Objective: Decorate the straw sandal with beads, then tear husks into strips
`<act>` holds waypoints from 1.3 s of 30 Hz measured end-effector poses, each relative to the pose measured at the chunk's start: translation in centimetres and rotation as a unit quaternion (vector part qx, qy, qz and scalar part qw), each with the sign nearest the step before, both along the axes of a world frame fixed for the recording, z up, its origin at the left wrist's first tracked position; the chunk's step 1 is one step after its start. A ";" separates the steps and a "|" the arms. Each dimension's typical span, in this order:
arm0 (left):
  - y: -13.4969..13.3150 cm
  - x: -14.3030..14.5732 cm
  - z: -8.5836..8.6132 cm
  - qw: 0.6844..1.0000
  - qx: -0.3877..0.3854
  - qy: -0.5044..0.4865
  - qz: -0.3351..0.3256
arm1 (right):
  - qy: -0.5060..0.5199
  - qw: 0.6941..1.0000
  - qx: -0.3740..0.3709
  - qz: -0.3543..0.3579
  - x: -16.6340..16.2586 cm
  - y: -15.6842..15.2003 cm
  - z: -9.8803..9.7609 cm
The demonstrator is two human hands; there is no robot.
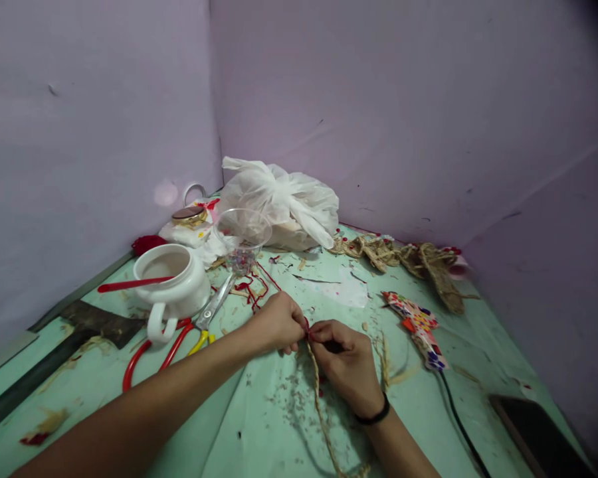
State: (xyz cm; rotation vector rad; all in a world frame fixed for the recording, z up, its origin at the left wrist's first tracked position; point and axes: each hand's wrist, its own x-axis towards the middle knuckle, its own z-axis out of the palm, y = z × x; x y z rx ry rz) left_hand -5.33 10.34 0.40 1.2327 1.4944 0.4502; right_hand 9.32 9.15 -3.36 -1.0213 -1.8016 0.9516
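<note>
A thin braided straw cord point(317, 398) runs down from my fingertips towards the near edge of the view. Red yarn point(264, 285) stretches across the table to my left hand point(280, 322), and a bit of red shows at the cord's upper end between both hands. My left hand is closed in a pinch on the yarn. Closed at the fingertips, my right hand point(346, 358) pinches the top of the cord and wears a black band at the wrist. The exact point where yarn and cord meet is partly hidden by my fingers.
Left are a white mug point(179, 292) with a red stick across it, red-handled scissors point(214, 305) and a dark-handled hammer-like tool point(94, 325). Behind stand a clear cup point(243, 232) and white plastic bag point(279, 206). Right lie woven straw pieces point(441, 275), a patterned corded tool point(418, 328) and a dark phone-like slab point(538, 435).
</note>
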 end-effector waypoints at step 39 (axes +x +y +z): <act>-0.2 -0.8 -1.3 0.968 0.211 0.065 -0.121 | -0.024 0.994 0.103 0.016 0.1 0.1 0.5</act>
